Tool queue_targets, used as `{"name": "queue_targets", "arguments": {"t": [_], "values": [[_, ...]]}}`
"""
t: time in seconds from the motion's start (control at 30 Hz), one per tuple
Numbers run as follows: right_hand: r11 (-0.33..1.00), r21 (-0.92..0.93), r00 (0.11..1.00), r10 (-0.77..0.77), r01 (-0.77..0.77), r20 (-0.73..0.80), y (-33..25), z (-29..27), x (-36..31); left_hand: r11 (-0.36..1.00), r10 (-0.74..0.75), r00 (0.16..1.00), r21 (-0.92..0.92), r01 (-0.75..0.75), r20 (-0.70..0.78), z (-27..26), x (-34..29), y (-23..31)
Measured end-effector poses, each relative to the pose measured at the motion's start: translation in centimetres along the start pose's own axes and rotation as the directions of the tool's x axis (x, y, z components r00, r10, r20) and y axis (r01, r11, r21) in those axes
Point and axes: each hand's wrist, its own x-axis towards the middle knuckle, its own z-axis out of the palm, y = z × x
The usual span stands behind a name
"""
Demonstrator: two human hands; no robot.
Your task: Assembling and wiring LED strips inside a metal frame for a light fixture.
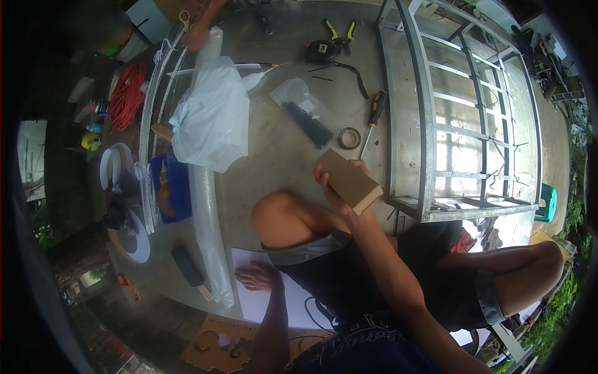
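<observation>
My right hand grips a small brown cardboard box, fingers along its left side and fingertips showing past its far edge. It is held above my crossed legs, near the metal frame. Fingers spread, my left hand lies flat on a white sheet beside my knee. Beyond the box are a roll of tape, a screwdriver with an orange and black handle, and a clear bag of black cable ties.
A metal frame stands at the right. Left of centre, a white plastic bag rests over a bubble-wrap roll. Pliers and a tape measure lie farther off. Another person's hand shows at the far left.
</observation>
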Motion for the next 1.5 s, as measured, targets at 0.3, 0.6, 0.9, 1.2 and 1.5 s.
{"name": "queue_targets", "arguments": {"t": [0.3,0.6,0.9,1.2,1.5], "values": [[0.999,-0.014,0.979,0.041,-0.045,-0.198,4.6,3.8,-1.8,1.0,0.004,1.0,-0.018,-0.004,-0.01,0.4,0.4,-0.4],[0.967,-0.253,0.938,-0.061,-0.029,-0.342,4.0,1.7,-1.2,1.0,-0.014,0.999,-0.002,0.014,0.029,0.1,0.3,-0.6],[0.198,-0.973,0.85,-0.527,0.12,-0.002,5.1,-4.4,-1.0,1.0,0.007,1.0,0.002,-0.007,-0.03,0.7,0.0,-0.4],[-0.074,-0.991,0.792,-0.595,0.115,0.136,5.8,-3.6,-1.0,1.0,-0.015,0.999,-0.003,0.014,-0.034,0.2,0.3,-0.7],[-0.266,-0.954,0.832,-0.554,-0.139,0.033,3.3,-3.2,-1.0,1.0,-0.001,1.0,-0.002,0.001,0.013,0.3,0.0,0.2]]}}
